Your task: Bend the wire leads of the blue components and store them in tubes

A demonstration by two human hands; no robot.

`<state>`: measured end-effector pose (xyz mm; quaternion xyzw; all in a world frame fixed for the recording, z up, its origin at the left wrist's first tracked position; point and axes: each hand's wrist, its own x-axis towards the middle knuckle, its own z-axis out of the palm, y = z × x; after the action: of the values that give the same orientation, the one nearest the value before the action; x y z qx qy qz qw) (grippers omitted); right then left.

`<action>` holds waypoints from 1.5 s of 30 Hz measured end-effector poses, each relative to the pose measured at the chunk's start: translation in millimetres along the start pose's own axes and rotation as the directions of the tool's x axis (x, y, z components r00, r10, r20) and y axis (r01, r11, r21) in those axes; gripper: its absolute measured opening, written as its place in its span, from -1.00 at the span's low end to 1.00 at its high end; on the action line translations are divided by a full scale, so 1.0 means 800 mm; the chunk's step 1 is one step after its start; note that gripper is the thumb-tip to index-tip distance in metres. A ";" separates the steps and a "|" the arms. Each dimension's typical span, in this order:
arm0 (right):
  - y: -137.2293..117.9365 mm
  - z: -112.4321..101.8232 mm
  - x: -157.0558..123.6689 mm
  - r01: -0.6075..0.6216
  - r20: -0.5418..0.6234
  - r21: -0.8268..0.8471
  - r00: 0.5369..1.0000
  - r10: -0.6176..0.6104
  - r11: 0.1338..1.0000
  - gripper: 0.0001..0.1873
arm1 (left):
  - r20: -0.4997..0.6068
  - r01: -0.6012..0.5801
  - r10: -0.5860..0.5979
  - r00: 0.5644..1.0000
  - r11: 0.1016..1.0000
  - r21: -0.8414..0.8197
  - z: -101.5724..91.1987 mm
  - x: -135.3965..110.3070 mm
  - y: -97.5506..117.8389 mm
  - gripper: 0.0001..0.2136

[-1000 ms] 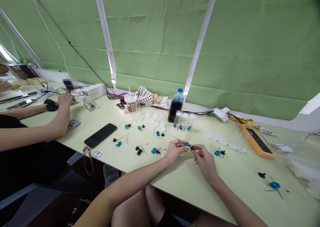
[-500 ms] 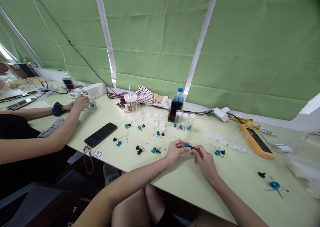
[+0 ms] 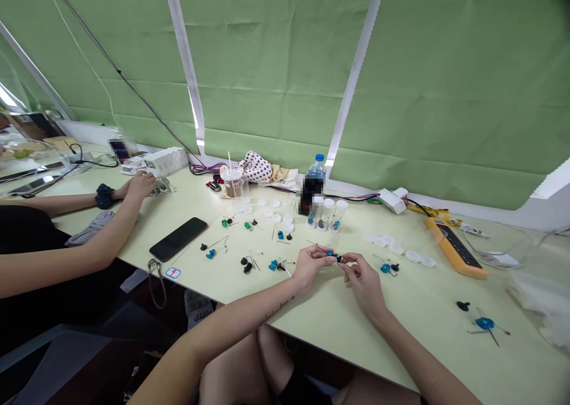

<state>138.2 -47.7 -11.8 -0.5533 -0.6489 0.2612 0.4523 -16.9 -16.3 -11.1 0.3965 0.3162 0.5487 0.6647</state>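
My left hand (image 3: 313, 266) pinches a small blue part (image 3: 330, 253) just above the table. The fingertips of my right hand (image 3: 364, 277) are closed on a small black piece (image 3: 339, 259) at the blue part's right end. The two pieces meet or nearly meet; the fingers partly hide both. Right of my hands lie a blue part (image 3: 385, 268) and a black knob-like piece (image 3: 395, 267) with thin metal rods. Another blue part and rods (image 3: 280, 265) rest left of my left hand.
Clear tubes (image 3: 321, 216) stand behind my hands, beside white caps (image 3: 396, 249). An orange power strip (image 3: 456, 249) lies at right, a phone (image 3: 179, 239) at left. Farther left, a co-worker's hands (image 3: 141, 185) handle something clear. A drink cup (image 3: 232, 182) and bottle (image 3: 317, 166) stand at the back.
My hands keep their grip near the same spot, and the black piece at the right fingertips shows more now. The whole view has shifted slightly.
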 end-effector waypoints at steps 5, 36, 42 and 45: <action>-0.003 -0.002 -0.001 0.010 0.017 -0.037 1.000 -0.009 0.999 -0.62 | 0.031 -0.003 0.003 1.000 1.000 0.012 -0.001 0.000 -0.005 -0.69; 0.005 0.002 0.000 0.029 0.007 -0.022 1.000 -0.029 0.999 -0.53 | 0.031 0.019 -0.020 0.999 1.000 0.017 -0.003 0.001 -0.004 -0.67; 0.004 0.001 -0.001 0.030 0.062 -0.036 0.998 -0.028 0.999 -0.56 | 0.032 0.027 -0.028 0.999 0.999 0.018 -0.002 0.001 -0.004 -0.65; 0.006 0.001 0.000 0.037 0.081 -0.056 0.996 -0.033 0.998 -0.57 | 0.022 0.037 -0.038 0.999 0.999 0.020 -0.001 0.000 -0.002 -0.65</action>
<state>139.8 -46.6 -16.0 -0.5438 -0.6832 0.2564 0.4146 -16.6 -16.4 -13.0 0.4031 0.3211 0.5286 0.6746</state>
